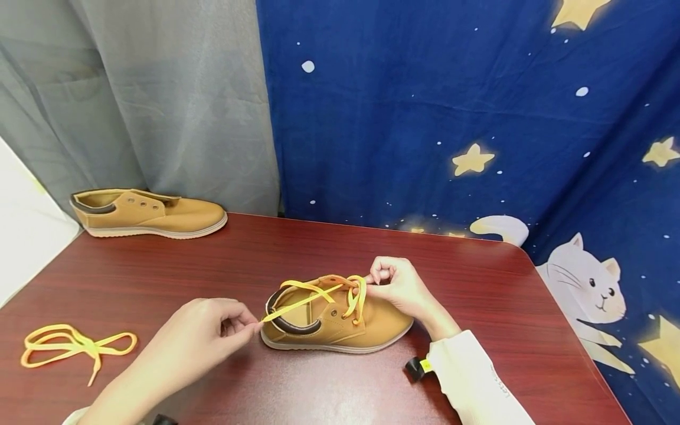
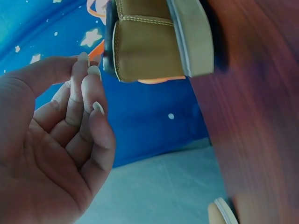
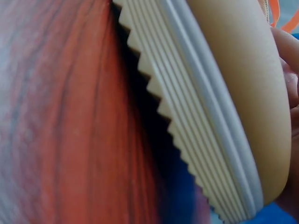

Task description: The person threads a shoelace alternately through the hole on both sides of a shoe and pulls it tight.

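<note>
A tan lace-up shoe [image 1: 340, 336] stands on the table, toe to the right, with a yellow shoelace [image 1: 305, 305] partly threaded through its eyelets. At the heel, my left hand [image 1: 212, 330] pinches one end of the lace between thumb and fingertips, drawing it taut across the shoe's opening. My right hand [image 1: 401, 289] is over the front of the shoe, its thumb and finger pinching at the lace beside the far eyelets; the exact grip is partly hidden. The left wrist view shows the shoe's heel [image 2: 147, 49] beyond the left fingers. In the right wrist view the sole [image 3: 187, 112] hides most of the right hand.
A second tan shoe [image 1: 159, 218], without a lace, stands at the table's back left. Another yellow lace [image 1: 69, 345] lies loosely looped at the left. Behind the dark red table [image 1: 297, 242] hang a grey curtain [image 1: 186, 106] and a blue starry one [image 1: 372, 118].
</note>
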`<state>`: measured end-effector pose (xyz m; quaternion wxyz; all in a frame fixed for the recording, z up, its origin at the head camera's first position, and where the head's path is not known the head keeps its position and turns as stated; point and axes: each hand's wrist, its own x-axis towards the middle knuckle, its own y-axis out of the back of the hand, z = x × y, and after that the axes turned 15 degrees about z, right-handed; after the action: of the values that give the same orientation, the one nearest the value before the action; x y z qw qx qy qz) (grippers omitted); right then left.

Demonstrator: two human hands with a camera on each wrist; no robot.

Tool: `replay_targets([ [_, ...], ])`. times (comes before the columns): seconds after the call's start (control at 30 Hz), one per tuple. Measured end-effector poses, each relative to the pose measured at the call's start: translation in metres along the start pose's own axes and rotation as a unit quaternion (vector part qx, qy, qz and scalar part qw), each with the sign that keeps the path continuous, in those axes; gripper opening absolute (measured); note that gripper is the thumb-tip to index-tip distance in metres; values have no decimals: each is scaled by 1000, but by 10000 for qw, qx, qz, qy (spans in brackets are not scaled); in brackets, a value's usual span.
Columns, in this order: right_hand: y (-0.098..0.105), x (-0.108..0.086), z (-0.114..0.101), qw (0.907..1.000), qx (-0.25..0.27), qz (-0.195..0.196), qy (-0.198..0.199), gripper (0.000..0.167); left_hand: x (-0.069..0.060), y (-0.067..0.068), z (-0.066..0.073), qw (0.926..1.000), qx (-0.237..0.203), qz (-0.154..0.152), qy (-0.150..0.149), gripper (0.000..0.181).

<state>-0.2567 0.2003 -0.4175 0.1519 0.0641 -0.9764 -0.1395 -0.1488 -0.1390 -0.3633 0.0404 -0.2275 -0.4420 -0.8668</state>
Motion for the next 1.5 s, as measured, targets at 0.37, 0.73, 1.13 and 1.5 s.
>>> replay_targets([
  [0.37, -1, 0, 1, 9993, -344, -7, 130, 16, -21, 6, -19, 9994, 8, 323, -117, 25],
  [0.73, -2, -2, 2, 9987, -428, 140, 252, 12, -50, 14, -45, 9922, -481, 972, -610, 35],
  [1.13, -1, -4, 1, 9982, -490, 157, 295, 11, -65, 27, -62, 9823, -1038, 1057, -1148, 52],
  [1.5, -3, -3, 2, 9982, -469, 70, 374, 11, -73, 42, -74, 9801, -1836, 708, -271, 39],
])
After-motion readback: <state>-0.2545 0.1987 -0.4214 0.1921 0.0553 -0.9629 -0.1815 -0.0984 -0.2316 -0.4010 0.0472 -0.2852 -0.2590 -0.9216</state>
